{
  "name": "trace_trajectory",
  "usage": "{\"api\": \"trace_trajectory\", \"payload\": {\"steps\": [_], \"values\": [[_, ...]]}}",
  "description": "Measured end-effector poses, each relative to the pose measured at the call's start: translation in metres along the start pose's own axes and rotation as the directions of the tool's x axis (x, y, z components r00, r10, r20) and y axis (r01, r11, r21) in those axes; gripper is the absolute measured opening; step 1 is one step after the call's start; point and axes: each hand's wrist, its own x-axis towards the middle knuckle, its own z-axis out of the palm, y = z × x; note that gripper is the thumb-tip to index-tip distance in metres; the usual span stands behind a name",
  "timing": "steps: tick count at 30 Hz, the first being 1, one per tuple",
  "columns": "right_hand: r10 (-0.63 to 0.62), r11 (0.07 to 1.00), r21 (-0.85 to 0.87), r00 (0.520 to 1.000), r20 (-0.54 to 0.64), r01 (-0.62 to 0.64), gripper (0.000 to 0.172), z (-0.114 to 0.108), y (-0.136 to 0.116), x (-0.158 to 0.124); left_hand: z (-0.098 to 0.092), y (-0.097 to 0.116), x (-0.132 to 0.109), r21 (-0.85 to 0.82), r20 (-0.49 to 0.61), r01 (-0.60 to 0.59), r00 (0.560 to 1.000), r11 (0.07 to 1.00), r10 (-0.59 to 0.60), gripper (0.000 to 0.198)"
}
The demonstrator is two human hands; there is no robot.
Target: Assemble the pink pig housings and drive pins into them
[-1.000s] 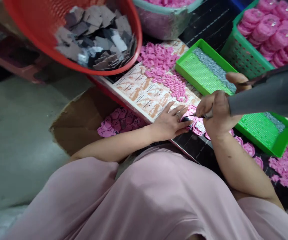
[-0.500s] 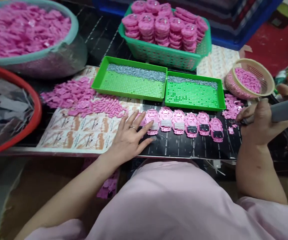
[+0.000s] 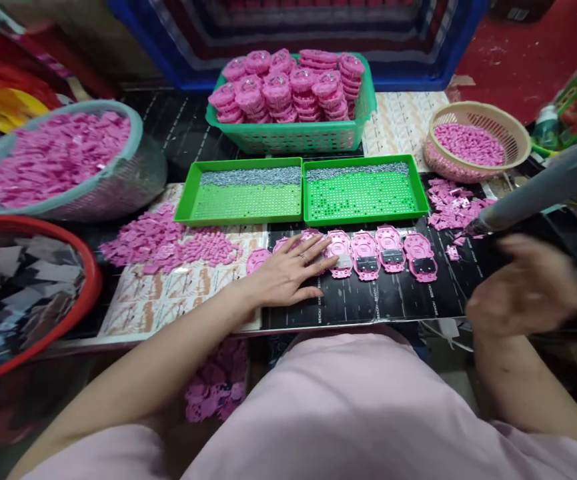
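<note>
My left hand (image 3: 291,272) lies with fingers spread over the left part of a row of pink watch-shaped plastic casings (image 3: 339,243). It covers some of them. To its right, uncovered casings carry dark plates (image 3: 367,267), and one beside my fingertips has a pale plate. My right hand (image 3: 525,290), smeared by motion, is raised near the table's right front, and its fingers cannot be made out. Just beyond it slants a grey rod-shaped tool (image 3: 543,190) with a dark tip, its tip by a pile of small pink parts (image 3: 452,205). The hand looks apart from the tool.
Two green trays (image 3: 302,200) of small metal pieces stand behind the row. Farther back is a green basket (image 3: 295,137) of stacked pink casings. A beige basket (image 3: 518,143) stands right; a blue-grey basin (image 3: 141,143) and a red-rimmed basket (image 3: 91,267) stand left. Loose pink parts (image 3: 148,237) lie between.
The view has shifted, showing more of the left and back. My right hand has come away from the grey tool and back towards me. My left hand has moved right along the casings.
</note>
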Motion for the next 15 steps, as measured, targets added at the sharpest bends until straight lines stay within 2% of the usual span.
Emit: {"api": "trace_trajectory", "payload": {"steps": [1,2,3,4,5,6,8,10,12,15], "values": [[-0.016,1.000,0.019,0.983,0.183,0.013,0.044,0.003,-0.004,-0.007,0.000,-0.002,0.004,-0.003,0.015,-0.027,1.000,1.000,0.027,0.066],[0.001,1.000,0.015,0.920,0.393,-0.008,0.044,0.008,-0.006,-0.014,0.000,-0.003,0.008,-0.008,0.028,-0.052,0.998,0.999,0.052,0.067],[0.028,1.000,-0.017,0.812,0.583,-0.022,0.048,0.012,-0.006,-0.020,0.000,-0.004,0.013,-0.014,0.037,-0.067,0.997,0.998,0.068,0.068],[0.048,0.998,-0.058,0.690,0.722,-0.008,0.053,0.017,-0.005,-0.025,0.001,-0.004,0.017,-0.023,0.052,-0.079,0.995,0.997,0.080,0.068],[0.063,0.995,-0.093,0.580,0.812,0.023,0.058,0.021,-0.003,-0.030,0.002,-0.004,0.020,-0.028,0.071,-0.081,0.994,0.996,0.082,0.069],[0.065,0.992,-0.109,0.503,0.862,0.059,0.061,0.024,-0.001,-0.034,0.004,-0.003,0.022,-0.033,0.085,-0.083,0.993,0.996,0.086,0.068],[0.034,0.990,-0.090,0.427,0.903,0.112,0.060,0.028,0.003,-0.039,0.007,0.001,0.022,-0.038,0.094,-0.076,0.992,0.996,0.079,0.067],[-0.007,0.989,-0.050,0.383,0.924,0.138,0.056,0.029,0.001,-0.042,0.009,0.008,0.017,-0.039,0.090,-0.064,0.994,0.997,0.067,0.065],[-0.023,0.993,-0.023,0.375,0.927,0.118,0.054,0.027,-0.009,-0.044,0.009,0.017,0.007,-0.040,0.087,-0.053,0.995,0.998,0.056,0.064],[0.025,1.000,-0.026,0.393,0.919,-0.001,0.056,0.024,-0.032,-0.045,0.009,0.031,-0.012,-0.043,0.081,-0.046,0.995,0.998,0.049,0.064]]}}
